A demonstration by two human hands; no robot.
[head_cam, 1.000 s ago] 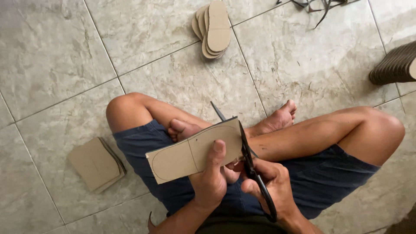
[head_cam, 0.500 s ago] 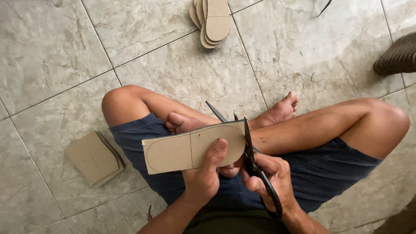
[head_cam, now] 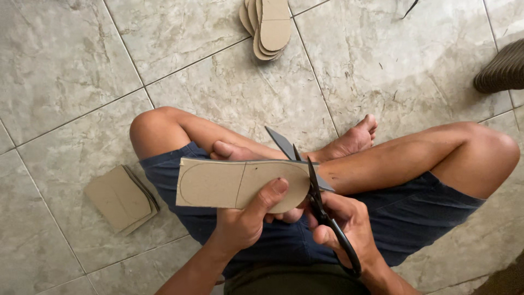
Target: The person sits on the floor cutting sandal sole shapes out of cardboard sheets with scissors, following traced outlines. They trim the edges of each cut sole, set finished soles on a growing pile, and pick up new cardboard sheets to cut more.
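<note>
Your left hand [head_cam: 240,221] is closing its grip on the cardboard sheet [head_cam: 240,183], thumb pressing its marked sole outline, holding it above your crossed legs. Your right hand [head_cam: 346,226] is gripping black scissors [head_cam: 316,199], blades parted at the sheet's right edge. Cut soles [head_cam: 268,24] are lying by the floor's far edge.

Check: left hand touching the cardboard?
Touching. Head view: the left hand grips the cardboard, thumb pressed flat on its face, fingers behind, while the right hand works the scissors along its edge.
</note>
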